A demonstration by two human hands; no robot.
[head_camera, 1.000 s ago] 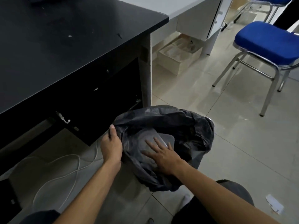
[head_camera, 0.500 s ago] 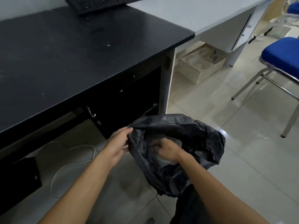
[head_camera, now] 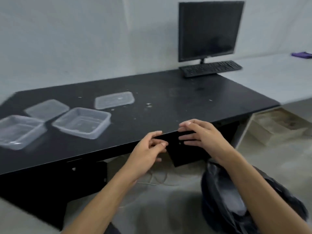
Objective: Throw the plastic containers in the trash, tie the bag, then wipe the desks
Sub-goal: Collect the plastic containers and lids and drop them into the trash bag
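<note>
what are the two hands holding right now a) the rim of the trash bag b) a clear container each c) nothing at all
c: the left hand and right hand hover bare at the near edge of the black desk, while the clear containers sit untouched on it and the trash bag lies below on the floor.
</note>
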